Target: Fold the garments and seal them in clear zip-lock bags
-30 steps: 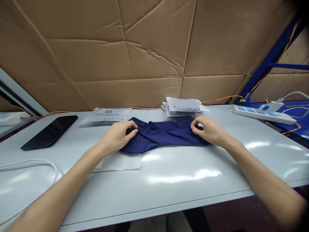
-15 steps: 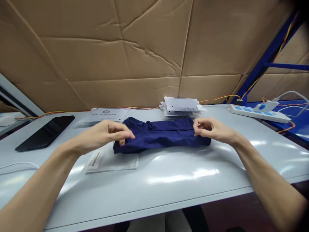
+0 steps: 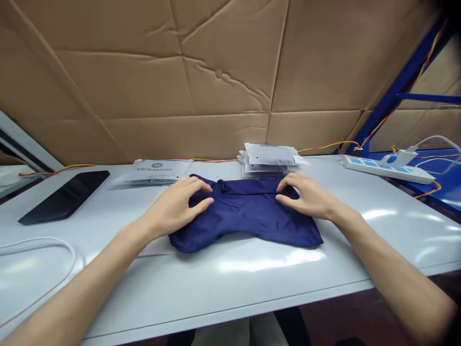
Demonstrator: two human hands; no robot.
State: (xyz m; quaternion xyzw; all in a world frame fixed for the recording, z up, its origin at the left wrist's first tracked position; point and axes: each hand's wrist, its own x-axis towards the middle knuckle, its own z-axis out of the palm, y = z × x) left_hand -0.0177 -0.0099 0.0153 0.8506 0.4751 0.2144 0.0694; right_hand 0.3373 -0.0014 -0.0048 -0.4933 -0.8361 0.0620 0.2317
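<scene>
A navy blue cloth garment (image 3: 248, 211) lies spread across the white table, with a small curled strip standing up at its far edge. What kind of garment it is I cannot tell. On its left part rests my left hand (image 3: 180, 204), thumb and fingers apart. My right hand (image 3: 304, 194) touches the right part, its thumb and fingertips also apart over the cloth. A clear plastic bag (image 3: 156, 247) is mostly hidden beneath my left forearm and the garment.
Behind the garment are a stack of white packets (image 3: 272, 156) and a printed plastic bag (image 3: 154, 170). A black phone-like slab (image 3: 66, 197) and a white cable (image 3: 74, 257) lie left. On the right sits a power strip (image 3: 387, 169). Cardboard (image 3: 216, 96) walls the back.
The garment's near edge has dropped toward me, so the cloth covers more table. Both hands have gone from pinched fingers to spread ones, and the left has moved right over the cloth.
</scene>
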